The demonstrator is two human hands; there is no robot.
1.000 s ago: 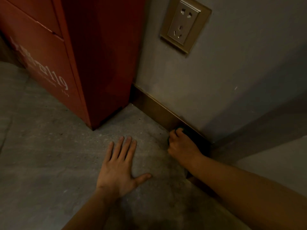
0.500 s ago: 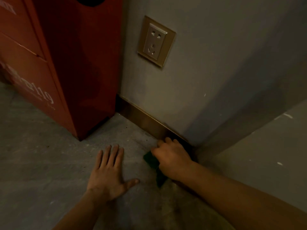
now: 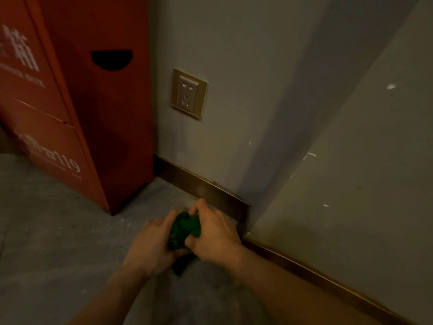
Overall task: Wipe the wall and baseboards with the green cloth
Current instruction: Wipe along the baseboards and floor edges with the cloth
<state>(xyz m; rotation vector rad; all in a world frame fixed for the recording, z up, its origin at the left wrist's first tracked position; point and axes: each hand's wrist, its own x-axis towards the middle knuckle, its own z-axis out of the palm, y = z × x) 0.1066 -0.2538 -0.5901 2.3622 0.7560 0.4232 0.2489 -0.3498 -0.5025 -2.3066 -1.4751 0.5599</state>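
A crumpled green cloth (image 3: 185, 229) is bunched between both hands, just above the grey floor. My left hand (image 3: 152, 245) grips it from the left and my right hand (image 3: 214, 233) grips it from the right and above. A dark corner of the cloth hangs down below them. The brown baseboard (image 3: 199, 186) runs along the foot of the grey wall (image 3: 246, 78) just beyond my hands, and ends at an outward wall corner. A second baseboard (image 3: 316, 275) continues along the nearer wall on the right.
A tall red cabinet (image 3: 93, 113) with white lettering stands on the left against the wall. A gold-framed wall socket (image 3: 189, 93) sits above the baseboard. The near wall face (image 3: 351, 184) carries small white chips. Grey floor (image 3: 46, 231) spreads to the left.
My left hand has lifted off the floor and joined my right hand on the cloth. The right hand has pulled the cloth away from the baseboard. The view has tilted upward.
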